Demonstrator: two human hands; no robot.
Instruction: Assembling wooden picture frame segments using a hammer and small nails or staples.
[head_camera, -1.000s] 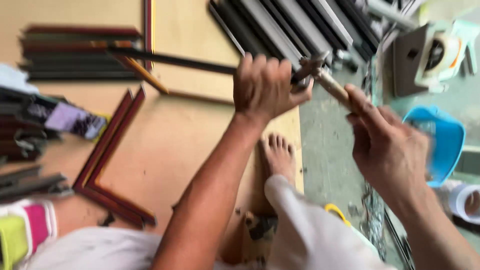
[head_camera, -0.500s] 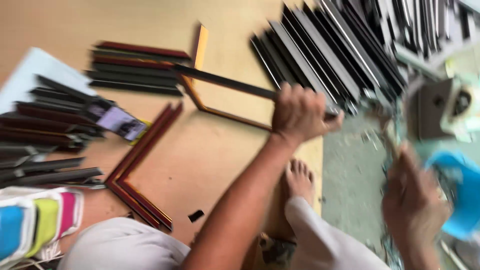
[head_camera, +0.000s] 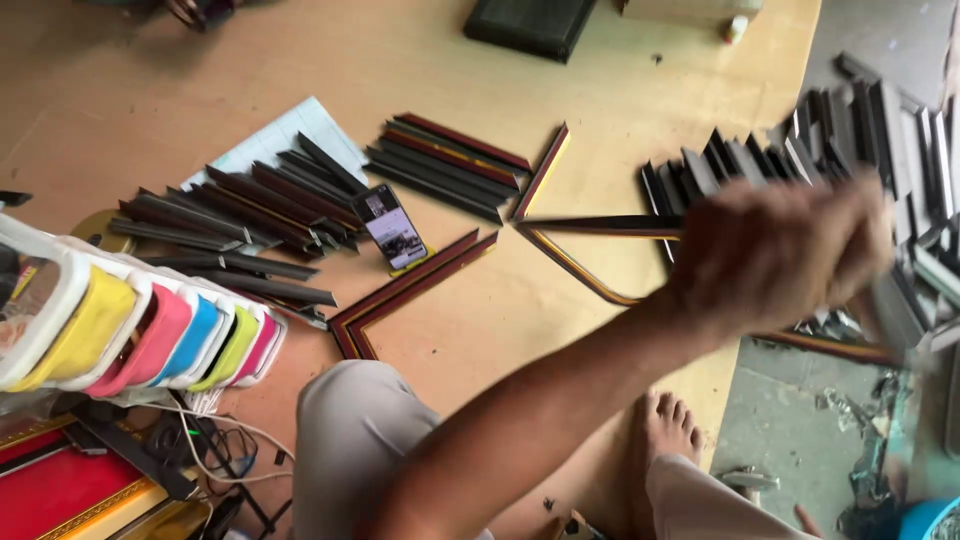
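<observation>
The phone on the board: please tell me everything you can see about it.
The phone is a slim dark rectangle lying flat, face up, on the tan wooden board. Its screen is lit and shows small pictures, too small to make out. It lies tilted, between a pile of dark frame strips and a joined frame corner, and its lower end rests on something yellowish. No hand touches it.

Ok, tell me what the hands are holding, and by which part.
The left hand grips a dark frame strip at its right end, though motion blur hides the exact finger placement. The right hand is out of view.

L hand (head_camera: 780, 255) blurred, grip unclear; R hand out of frame.
</observation>
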